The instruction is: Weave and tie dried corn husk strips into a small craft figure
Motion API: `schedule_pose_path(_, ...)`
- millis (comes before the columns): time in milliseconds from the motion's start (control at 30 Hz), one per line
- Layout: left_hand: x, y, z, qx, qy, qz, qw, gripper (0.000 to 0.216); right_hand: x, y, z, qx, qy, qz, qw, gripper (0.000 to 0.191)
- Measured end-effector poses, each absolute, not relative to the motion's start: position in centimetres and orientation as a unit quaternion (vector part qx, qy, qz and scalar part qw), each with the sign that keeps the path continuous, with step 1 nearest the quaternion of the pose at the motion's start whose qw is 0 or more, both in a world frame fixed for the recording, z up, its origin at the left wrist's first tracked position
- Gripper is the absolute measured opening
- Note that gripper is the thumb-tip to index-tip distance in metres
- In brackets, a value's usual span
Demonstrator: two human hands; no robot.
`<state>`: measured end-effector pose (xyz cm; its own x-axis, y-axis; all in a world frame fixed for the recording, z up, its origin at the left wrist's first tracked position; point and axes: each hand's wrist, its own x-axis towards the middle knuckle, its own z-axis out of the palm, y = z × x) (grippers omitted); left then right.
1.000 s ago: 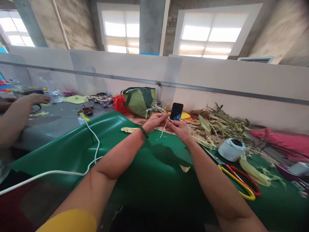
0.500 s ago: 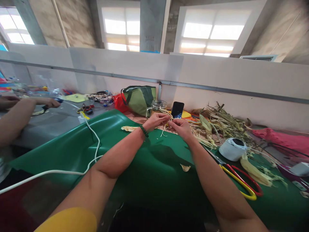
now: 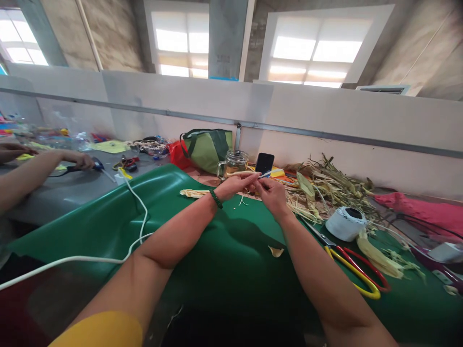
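My left hand [image 3: 236,185], with a green bead bracelet [image 3: 216,198] at its wrist, is closed in a pinch over the green mat [image 3: 202,231]. My right hand [image 3: 273,193] pinches close against it. Both hold pale corn husk strips [image 3: 273,172]; one end sticks out to the right above my right fingers, and another part runs left above my left hand. The fingers hide the middle of the strips. On the mat, a small husk scrap [image 3: 276,251] lies left of my right forearm, and a folded piece of husk [image 3: 194,193] lies left of my left wrist.
Scissors [image 3: 356,270] with red and yellow handles and a white spool [image 3: 346,224] lie right of my forearm. Behind are dried husks [image 3: 333,180], a phone [image 3: 265,163], a glass mug [image 3: 235,163] and a green bag [image 3: 210,147]. At left, another person's hand [image 3: 77,160] holds a dark tool.
My hands have turned the husk strips; an end now points right above my right fingers, and the strands hanging below the hands are gone from there. The other person's hand has shifted slightly.
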<state>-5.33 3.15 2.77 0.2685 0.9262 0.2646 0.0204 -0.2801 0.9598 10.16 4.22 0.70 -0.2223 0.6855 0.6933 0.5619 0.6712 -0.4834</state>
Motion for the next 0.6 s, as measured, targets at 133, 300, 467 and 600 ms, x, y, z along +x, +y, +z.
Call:
schedule_pose_path(133, -5.3, 3.5, 2.4, 0.639, 0.378, 0.485, 0.463, 0.035, 9.8, 4.0, 0.5, -0.429, -0.796, 0.015, 0.426, 0.039)
schedule_pose_path(300, -5.4, 4.5, 1.9, 0.644, 0.342, 0.528, 0.437, 0.02, 9.5, 3.9, 0.5, -0.415, -0.812, 0.05, 0.408, 0.04)
schedule_pose_path(467, -4.8, 4.4, 1.5, 0.634, 0.356, 0.556, 0.403, 0.018, 9.4, 3.9, 0.4, -0.405, -0.809, 0.092, 0.416, 0.041)
schedule_pose_path(600, -4.5, 4.5, 1.4, 0.617, 0.361, 0.588, 0.379, 0.008, 9.1, 3.7, 0.6, -0.396, -0.794, 0.144, 0.437, 0.037)
